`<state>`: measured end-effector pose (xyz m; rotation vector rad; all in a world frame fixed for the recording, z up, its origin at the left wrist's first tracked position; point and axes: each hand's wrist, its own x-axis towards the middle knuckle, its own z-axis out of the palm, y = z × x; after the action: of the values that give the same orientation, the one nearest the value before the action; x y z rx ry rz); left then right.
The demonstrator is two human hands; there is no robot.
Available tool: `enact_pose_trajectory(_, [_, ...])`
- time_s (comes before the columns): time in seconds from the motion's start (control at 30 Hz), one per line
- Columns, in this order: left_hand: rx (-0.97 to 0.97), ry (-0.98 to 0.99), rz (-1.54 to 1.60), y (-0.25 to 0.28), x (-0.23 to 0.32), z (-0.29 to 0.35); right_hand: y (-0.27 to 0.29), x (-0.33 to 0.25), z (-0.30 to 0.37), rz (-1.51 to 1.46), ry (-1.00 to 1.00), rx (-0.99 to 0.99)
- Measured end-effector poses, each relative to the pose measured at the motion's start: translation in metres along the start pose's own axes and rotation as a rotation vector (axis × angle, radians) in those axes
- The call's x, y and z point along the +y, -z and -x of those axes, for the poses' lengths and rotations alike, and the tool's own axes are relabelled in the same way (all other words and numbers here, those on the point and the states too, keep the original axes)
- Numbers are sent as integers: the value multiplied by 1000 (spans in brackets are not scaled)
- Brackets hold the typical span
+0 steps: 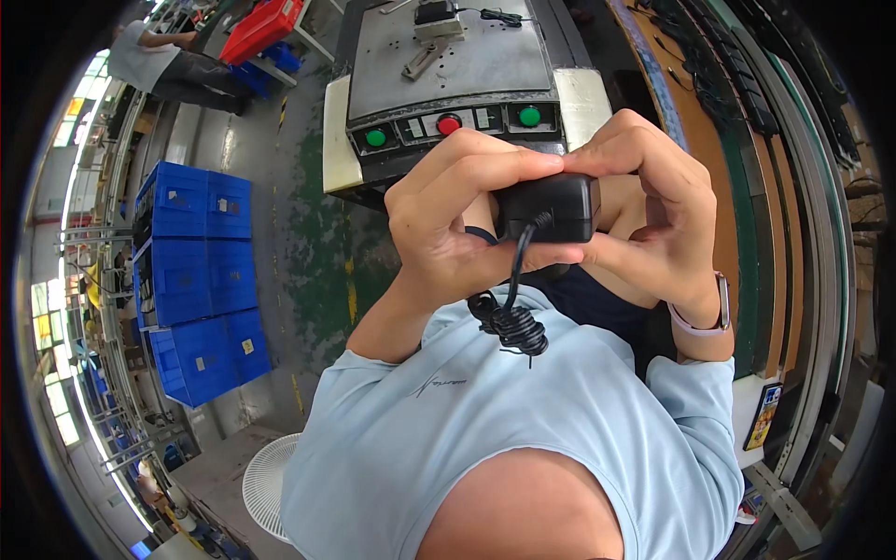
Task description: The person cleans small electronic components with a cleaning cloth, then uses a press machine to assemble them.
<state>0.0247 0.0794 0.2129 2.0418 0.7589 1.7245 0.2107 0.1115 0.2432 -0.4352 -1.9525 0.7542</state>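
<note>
A black power adapter (557, 207) is held up in front of my chest, gripped from both sides. The thumb and fingers of my left hand (448, 210) pinch its left end along the top and bottom edges. My right hand (658, 205), with a watch on its wrist, pinches the right end the same way. The adapter's black cord (515, 271) leaves its near face and hangs down in a tied coil (513, 324) over my light blue shirt. Beyond my hands stands a machine with a grey metal top (504, 70); its front panel has two green buttons and one red button.
On the machine top lie a small metal fixture (426, 58), and another black adapter (435, 12) on a block. Blue bins (207, 280) are stacked at the left, with a white fan (271, 485) nearer. A bench with black cords (723, 93) runs along the right. Another person (163, 61) stands far left.
</note>
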Motion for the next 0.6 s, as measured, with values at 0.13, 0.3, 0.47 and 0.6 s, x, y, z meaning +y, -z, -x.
enact_pose_trajectory(0.13, [8,1,63,0,-9,-3,-4,9,2,-30,23,33])
enact_pose_trajectory(0.3, [-15,-123,-67,5,-23,-9,-10,21,3,-25,-3,58])
enact_pose_trajectory(0.47, [-76,-325,-500,-1,-30,-14,-3,28,-3,-587,-394,138])
enact_pose_trajectory(0.6, [-189,-252,-566,-2,-49,-8,-4,59,-1,-1115,-828,146])
